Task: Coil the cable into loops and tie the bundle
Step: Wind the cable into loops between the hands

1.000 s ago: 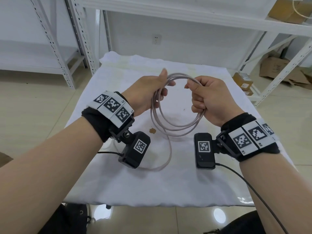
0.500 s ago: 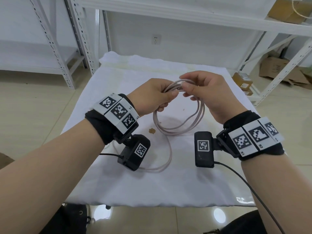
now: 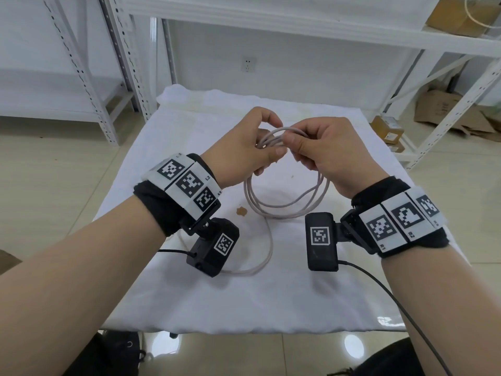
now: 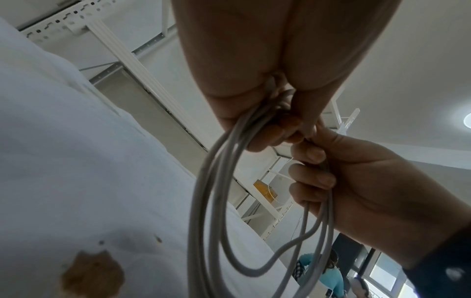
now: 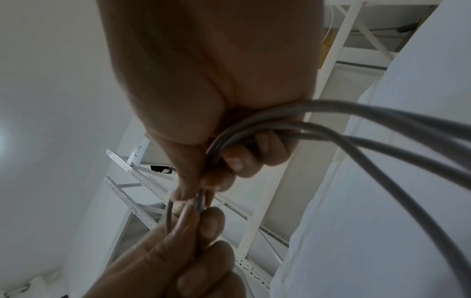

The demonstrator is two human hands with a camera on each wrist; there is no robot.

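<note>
A pale grey cable (image 3: 273, 210) hangs in several loops above the white cloth. My left hand (image 3: 253, 147) grips the top of the loops, thumb and fingers curled round the strands (image 4: 257, 125). My right hand (image 3: 317, 147) meets it from the right and pinches the same top section, with more strands running under its curled fingers (image 5: 254, 145). The two hands touch at the top of the coil. A loose tail of the cable (image 3: 267, 253) runs down from the coil onto the cloth and curves left under my left wrist camera. Its end is hidden.
The white cloth (image 3: 271, 302) covers a small table and bears a brown stain (image 3: 241, 211) left of the coil. White metal shelving (image 3: 298, 25) stands behind, with cardboard boxes (image 3: 444, 109) on the floor at the right. A black lead (image 3: 393, 302) trails from my right wrist camera.
My right hand slid up from the coil's right side to its top and met my left hand. The loops now hang narrower below both hands.
</note>
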